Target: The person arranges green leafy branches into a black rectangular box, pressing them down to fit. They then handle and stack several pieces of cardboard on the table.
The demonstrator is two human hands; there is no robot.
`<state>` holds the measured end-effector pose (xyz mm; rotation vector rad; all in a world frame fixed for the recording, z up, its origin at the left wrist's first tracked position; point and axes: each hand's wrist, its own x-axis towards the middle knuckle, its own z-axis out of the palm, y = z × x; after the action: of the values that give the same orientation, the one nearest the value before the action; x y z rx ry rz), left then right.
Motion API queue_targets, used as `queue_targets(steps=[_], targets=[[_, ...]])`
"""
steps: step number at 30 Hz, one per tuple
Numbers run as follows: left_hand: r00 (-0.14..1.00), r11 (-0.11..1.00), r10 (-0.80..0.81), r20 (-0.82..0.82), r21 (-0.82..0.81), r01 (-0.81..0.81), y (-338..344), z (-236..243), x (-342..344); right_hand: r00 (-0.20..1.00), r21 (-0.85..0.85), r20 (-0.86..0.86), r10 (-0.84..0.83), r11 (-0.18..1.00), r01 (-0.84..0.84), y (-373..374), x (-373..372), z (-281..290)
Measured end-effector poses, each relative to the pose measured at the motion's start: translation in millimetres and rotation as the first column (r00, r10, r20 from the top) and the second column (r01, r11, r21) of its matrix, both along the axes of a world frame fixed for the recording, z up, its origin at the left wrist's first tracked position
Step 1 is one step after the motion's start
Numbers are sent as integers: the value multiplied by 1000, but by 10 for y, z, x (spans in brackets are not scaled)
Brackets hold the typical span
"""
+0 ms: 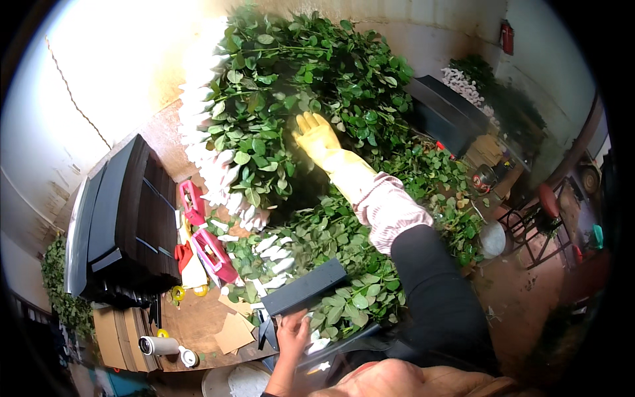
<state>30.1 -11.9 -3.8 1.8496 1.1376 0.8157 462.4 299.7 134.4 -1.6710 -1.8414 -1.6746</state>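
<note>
My right hand [316, 137], in a yellow rubber glove under a pink-striped cuff, reaches far forward. Its fingers are stretched out against the large pile of leafy green stems [291, 73], and nothing shows in its grasp. White bud-like heads [218, 172] line the left side of that pile. Low in the middle, my bare left hand [292, 334] has bent fingers at the lower edge of a long dark grey box [304, 287]; the fingertips are partly hidden. The box lies tilted over more leafy stems [360, 298]. Black-handled scissors or a similar tool [266, 333] is beside this hand.
A tall stack of dark grey cardboard [126, 225] stands left. Two pink tape dispensers [213, 255], cardboard pieces [234, 333] and a white tumbler [159, 345] lie on the wooden table [198, 317]. At right are another dark box [450, 112] and a white bucket [492, 238].
</note>
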Motion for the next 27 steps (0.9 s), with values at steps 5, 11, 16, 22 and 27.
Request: queue_targets(steps=[5, 11, 16, 22, 27], targets=[[997, 997, 75, -11, -22, -76, -74, 75, -118, 882, -655, -470, 29, 658, -371, -321, -490, 541], [1000, 994, 27, 11, 105, -28, -15, -110, -79, 664, -447, -567, 488, 494, -746, -1785, -990, 729], [991, 959, 137, 7, -250, -131, -68, -445, -305, 787, -690, -611, 86, 429, -583, -2938, -1293, 573], [957, 980, 123, 262, -181, -77, -90, -349, -127, 632, -457, -767, 111, 597, -659, -3643, -867, -386], [933, 947, 95, 347, -321, 23, -65, -233, -155, 628, -629, -742, -235, 568, -531, -3518, -891, -298]])
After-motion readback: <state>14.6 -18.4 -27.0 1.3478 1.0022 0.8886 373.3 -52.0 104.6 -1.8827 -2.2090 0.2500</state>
